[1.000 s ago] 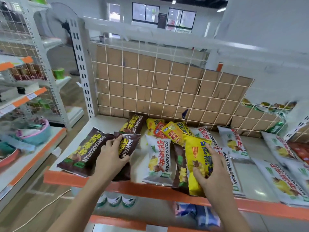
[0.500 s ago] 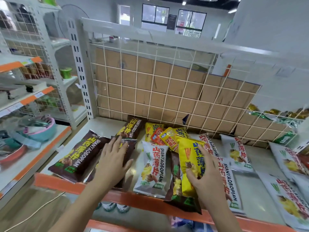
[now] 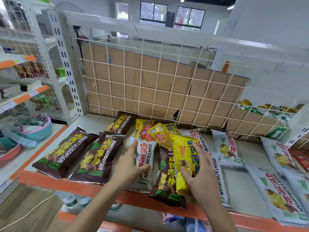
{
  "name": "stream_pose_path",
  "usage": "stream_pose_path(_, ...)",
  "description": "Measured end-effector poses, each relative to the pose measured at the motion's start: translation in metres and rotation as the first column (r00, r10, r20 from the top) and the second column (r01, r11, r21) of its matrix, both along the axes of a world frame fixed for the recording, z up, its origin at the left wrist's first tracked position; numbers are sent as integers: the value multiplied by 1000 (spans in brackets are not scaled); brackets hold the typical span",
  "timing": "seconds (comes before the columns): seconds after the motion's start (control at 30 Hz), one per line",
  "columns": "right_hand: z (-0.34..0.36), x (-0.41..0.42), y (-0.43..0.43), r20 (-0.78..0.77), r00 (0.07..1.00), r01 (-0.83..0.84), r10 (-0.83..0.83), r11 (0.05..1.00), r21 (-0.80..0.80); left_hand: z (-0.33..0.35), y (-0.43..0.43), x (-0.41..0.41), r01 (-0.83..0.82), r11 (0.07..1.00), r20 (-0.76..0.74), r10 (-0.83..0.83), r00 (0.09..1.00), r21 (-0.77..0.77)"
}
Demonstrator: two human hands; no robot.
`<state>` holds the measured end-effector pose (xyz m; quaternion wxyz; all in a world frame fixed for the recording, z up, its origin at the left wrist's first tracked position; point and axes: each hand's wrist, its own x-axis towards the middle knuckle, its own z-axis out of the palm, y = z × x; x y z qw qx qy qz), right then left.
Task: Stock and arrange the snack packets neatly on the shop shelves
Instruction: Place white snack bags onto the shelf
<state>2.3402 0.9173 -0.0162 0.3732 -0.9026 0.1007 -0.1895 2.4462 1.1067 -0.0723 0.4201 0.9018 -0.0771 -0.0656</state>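
Snack packets lie flat on a white shelf with an orange front edge (image 3: 50, 180). My left hand (image 3: 129, 166) grips a white packet (image 3: 145, 154) at mid shelf, thumb on its face. My right hand (image 3: 200, 173) holds a yellow packet (image 3: 185, 153) that lies over a brown packet (image 3: 165, 176). Two brown packets (image 3: 66, 151) (image 3: 98, 158) lie side by side at the left, a third (image 3: 120, 123) behind them. Small yellow and orange packets (image 3: 157, 133) are piled near the back grid.
White packets (image 3: 227, 146) (image 3: 277, 196) spread over the right half of the shelf. A wire grid backed with cardboard (image 3: 150, 81) closes the back. Another shelf unit (image 3: 25, 97) stands at the left across a narrow aisle. A lower shelf (image 3: 83, 216) shows below.
My left hand let go of the brown packet at the left and moved right onto the white packet. My right hand keeps the yellow packet, which now lies lower on the shelf.
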Motion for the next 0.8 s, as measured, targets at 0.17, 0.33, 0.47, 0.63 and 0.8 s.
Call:
stream_pose_path(0.17, -5, -1, -4, 10, 1000, 26, -26, 1000, 12, 0, -1, -6, 18, 998, 64, -13, 998, -68)
stream_pose_path(0.33, -4, 1, 2, 1, 999, 52, -52, 999, -8, 2, 6, -7, 54, 992, 82, -45, 996, -115)
stream_pose_path(0.47, -4, 7, 17, 10, 997, 82, -82, 997, -11, 15, 26, -3, 39, 954, 81, -15, 997, -296)
stream_pose_path(0.63, 0, 23, 45, 0, 999, 41, -41, 998, 47, 40, 63, 11, -35, 899, 68, 72, 995, -436)
stream_pose_path(0.8, -2, 50, 81, 7, 999, -43, 43, 998, 49, 51, 95, 24, -36, 894, 99, 89, 991, -447)
